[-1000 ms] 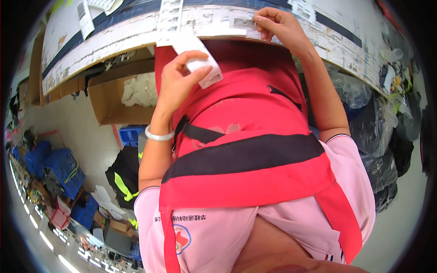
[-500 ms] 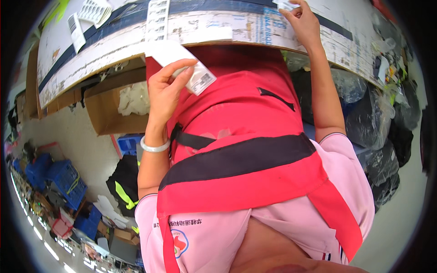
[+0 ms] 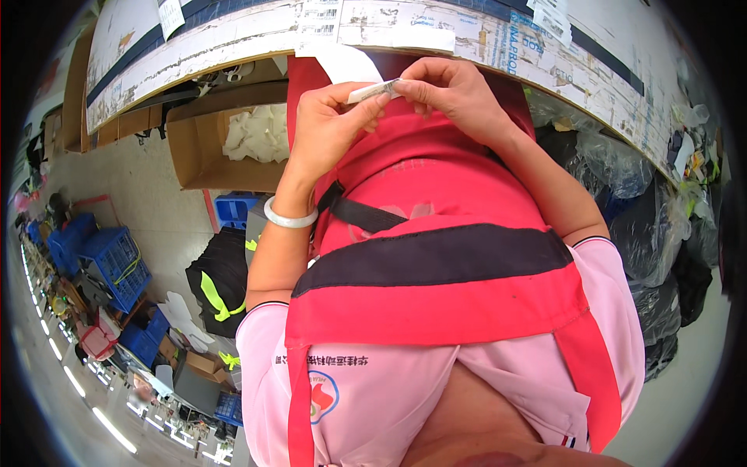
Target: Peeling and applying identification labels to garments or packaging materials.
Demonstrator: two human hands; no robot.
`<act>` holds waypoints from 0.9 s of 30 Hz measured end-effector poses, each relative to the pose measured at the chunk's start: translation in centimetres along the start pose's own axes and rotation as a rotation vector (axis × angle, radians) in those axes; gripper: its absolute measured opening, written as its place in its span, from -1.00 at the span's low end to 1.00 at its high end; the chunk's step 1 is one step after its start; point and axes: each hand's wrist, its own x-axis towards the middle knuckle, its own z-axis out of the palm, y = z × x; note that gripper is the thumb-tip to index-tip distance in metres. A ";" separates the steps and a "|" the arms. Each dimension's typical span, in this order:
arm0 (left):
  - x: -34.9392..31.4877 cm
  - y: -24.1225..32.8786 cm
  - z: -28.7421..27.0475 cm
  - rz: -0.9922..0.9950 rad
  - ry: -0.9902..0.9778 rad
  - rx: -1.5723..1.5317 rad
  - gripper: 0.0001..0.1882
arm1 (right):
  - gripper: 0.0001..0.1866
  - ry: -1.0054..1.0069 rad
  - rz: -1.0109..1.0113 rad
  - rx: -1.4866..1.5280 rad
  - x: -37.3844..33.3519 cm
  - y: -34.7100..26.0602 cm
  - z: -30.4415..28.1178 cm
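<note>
My left hand (image 3: 327, 128) pinches a white strip of printed labels (image 3: 346, 64) between thumb and fingers, just beyond the red apron (image 3: 405, 187). The strip hangs over the table's near edge and bends up at its end. My right hand (image 3: 459, 97) meets it there, thumb and forefinger closed on the strip's end. Whether a label is lifted off there is too small to tell. On the table (image 3: 443, 19), a printed label strip (image 3: 319, 22) lies beyond my left hand, and white printed labels (image 3: 552, 19) lie farther right.
Another label strip (image 3: 170, 17) lies at the table's far left. Below the table stands a cardboard box (image 3: 187, 152) with off-white pieces (image 3: 257, 134). Plastic-wrapped dark bundles (image 3: 650, 226) crowd the right side. Blue crates (image 3: 117, 265) and a black bundle (image 3: 218, 272) are on the left floor.
My right hand has come back from the table's far right to the strip in my left hand. White labels now lie where it was. The strip's end has turned up.
</note>
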 end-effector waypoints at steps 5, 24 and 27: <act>0.1 -0.2 0.1 -0.027 -0.002 -0.019 -0.82 | -0.90 0.110 -0.298 -0.185 0.1 0.2 -0.1; 0.1 -0.5 -1.1 0.074 -0.040 0.220 -0.59 | -0.86 0.332 0.032 -0.162 3.4 -2.0 -5.5; 0.2 -1.0 -0.7 0.130 0.003 0.147 -0.66 | -0.85 0.339 0.024 -0.156 3.7 -1.5 -5.5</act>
